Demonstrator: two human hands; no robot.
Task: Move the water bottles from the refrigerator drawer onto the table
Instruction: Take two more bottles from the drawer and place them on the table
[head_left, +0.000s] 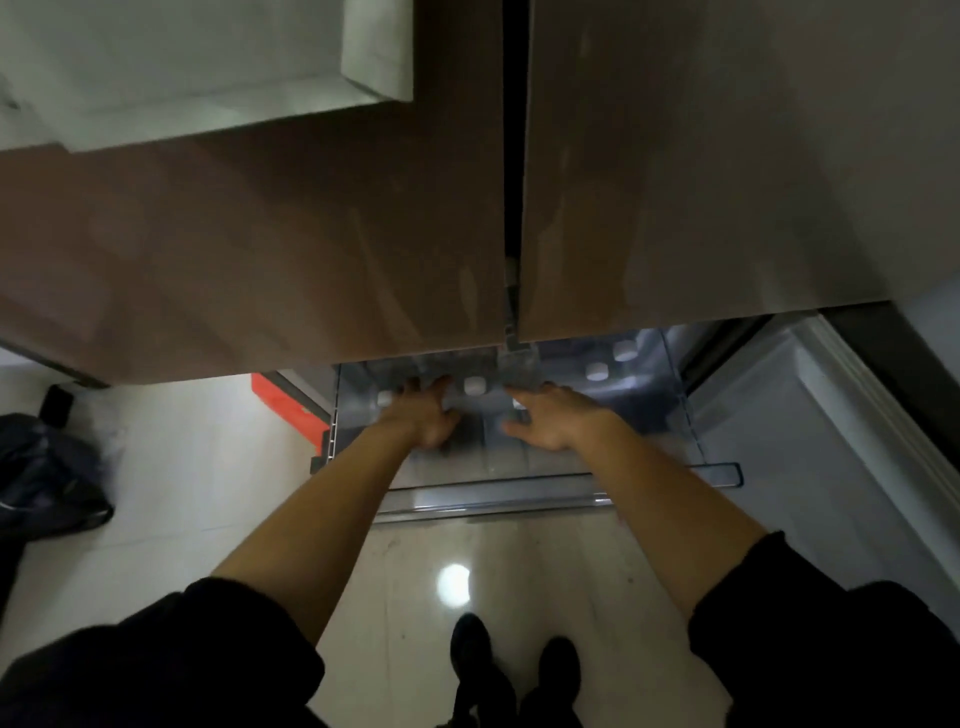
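low down, under the two closed brown refrigerator doors (311, 234), the clear drawer (561, 491) stands pulled out over the pale glossy floor (208, 493). the water bottles (474, 385) stand upright inside it and show mainly as white caps: one between the two hands, one just left of the left hand, and two more well back on the right (596, 370). both bare forearms reach down into the drawer from black sleeves (208, 649). the left hand (423, 415) lies among the caps with its fingers pointing toward the back. blur hides whether they close on a bottle, so i cannot tell. the right hand (550, 421) hovers palm down with its fingers loosely apart and the thumb out to the side, its fingertips over another white cap (519, 404), gripping nothing that shows. black shoes (470, 644) stand on the floor before the drawer. a dark bag (47, 467) lies at far left, and a red-orange piece (283, 405) sits beside the drawer's left wall.
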